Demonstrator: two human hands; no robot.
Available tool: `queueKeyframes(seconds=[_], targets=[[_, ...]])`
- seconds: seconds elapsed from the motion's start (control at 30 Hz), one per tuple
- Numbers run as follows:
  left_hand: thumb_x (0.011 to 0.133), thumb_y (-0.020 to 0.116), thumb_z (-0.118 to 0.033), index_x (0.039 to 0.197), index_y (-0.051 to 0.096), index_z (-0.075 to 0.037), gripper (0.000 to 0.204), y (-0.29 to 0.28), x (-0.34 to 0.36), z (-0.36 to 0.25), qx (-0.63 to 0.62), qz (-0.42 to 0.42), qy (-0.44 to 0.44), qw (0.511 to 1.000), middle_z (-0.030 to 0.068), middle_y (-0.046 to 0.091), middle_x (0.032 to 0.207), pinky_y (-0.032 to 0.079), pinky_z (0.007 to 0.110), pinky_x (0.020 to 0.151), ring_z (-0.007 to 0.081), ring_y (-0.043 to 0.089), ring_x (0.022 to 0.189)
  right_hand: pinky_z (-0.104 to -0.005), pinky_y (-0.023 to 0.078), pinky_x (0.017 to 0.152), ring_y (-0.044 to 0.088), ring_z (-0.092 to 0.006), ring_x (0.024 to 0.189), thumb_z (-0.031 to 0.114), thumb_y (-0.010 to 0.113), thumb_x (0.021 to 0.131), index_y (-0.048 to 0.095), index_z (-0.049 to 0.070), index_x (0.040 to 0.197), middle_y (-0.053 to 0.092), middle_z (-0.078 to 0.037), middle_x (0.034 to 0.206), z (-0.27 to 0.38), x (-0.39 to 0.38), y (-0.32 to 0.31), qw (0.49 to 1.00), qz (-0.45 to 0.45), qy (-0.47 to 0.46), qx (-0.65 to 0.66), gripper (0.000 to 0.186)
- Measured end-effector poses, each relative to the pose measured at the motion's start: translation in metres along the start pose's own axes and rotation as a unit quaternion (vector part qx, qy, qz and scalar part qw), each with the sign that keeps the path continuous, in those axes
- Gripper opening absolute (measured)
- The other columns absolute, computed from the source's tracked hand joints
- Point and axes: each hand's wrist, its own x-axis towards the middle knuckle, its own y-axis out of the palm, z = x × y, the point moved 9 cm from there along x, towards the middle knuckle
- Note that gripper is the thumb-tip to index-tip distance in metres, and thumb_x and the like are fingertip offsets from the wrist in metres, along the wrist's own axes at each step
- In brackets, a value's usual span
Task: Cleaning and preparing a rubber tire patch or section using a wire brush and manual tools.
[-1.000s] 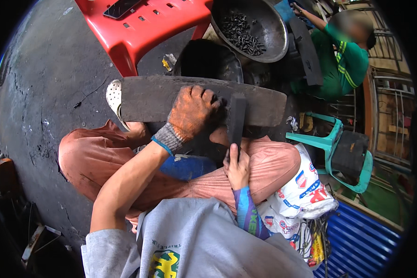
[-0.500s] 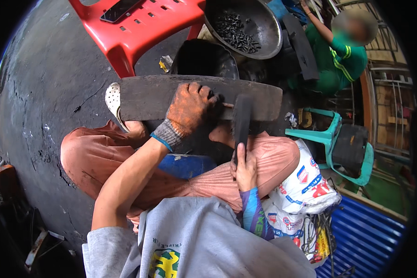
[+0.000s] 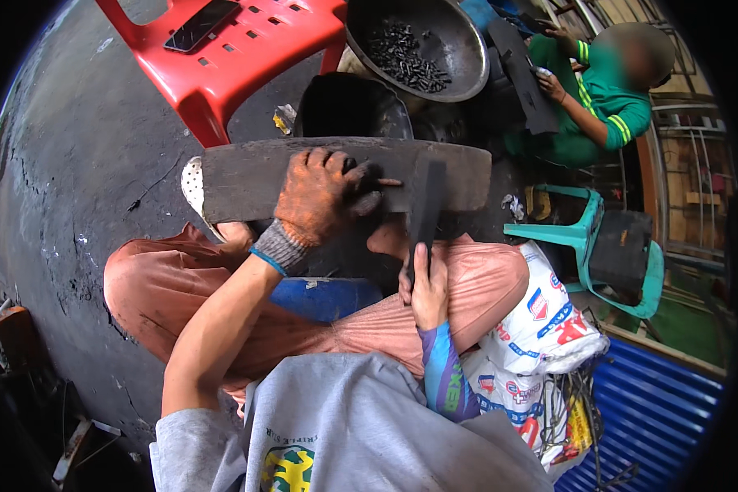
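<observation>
This is looking like a small informal workshop on the ground; people are sitting low on a stained concrete floor [image 3: 66,189]; a metal basin [image 3: 459,49] is holding dark small parts; plastic stools [image 3: 246,57] and sacks [image 3: 541,328] are standing around; a co-worker [image 3: 607,107] is handling dark strips.

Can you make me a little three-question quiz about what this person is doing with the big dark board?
1. True or false: the gloved left hand presses down on the long dark board.
2. What does the right hand grip? A) a phone B) a flat dark hammer-like tool C) a cup
3. Fill in: the metal bowl behind the board holds small dark ____ pieces.

Key:
1. True. The orange-stained glove lies flat on the board, fingers pinching a thin nail-like pin.
2. B. The phone lies on the red plastic chair.
3. Metal; too small to tell their kind.
</observation>
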Motion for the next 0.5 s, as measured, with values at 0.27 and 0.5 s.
queueKeyframes(seconds=[0.27, 0.5], targets=[[0.089, 0.065, -0.034, 0.115, 0.073, -0.023, 0.029, 0.015, -0.010, 0.005, 0.033, -0.050, 0.029, 0.998, 0.0062, 0.066, 0.114, 0.045, 0.046, 0.098, 0.0292, 0.059, 0.112, -0.0244, 0.033, 0.039, 0.044, -0.0078, 0.044, 0.041, 0.054, 0.106, 0.050, 0.006, 0.086, 0.047, 0.000, 0.060, 0.031, 0.039, 0.055, 0.995, 0.071, -0.067, -0.016, 0.041], [0.087, 0.066, -0.029, 0.115, 0.072, -0.020, 0.030, 0.024, -0.003, 0.011, -0.003, 0.038, 0.014, 0.999, 0.0110, 0.064, 0.114, 0.045, 0.047, 0.099, 0.0323, 0.059, 0.112, -0.0229, 0.029, 0.037, 0.038, -0.0078, 0.040, 0.044, 0.047, 0.108, 0.049, 0.006, 0.085, 0.042, 0.000, 0.055, 0.000, -0.011, 0.019, 0.998, -0.004, -0.041, -0.057, 0.044]])
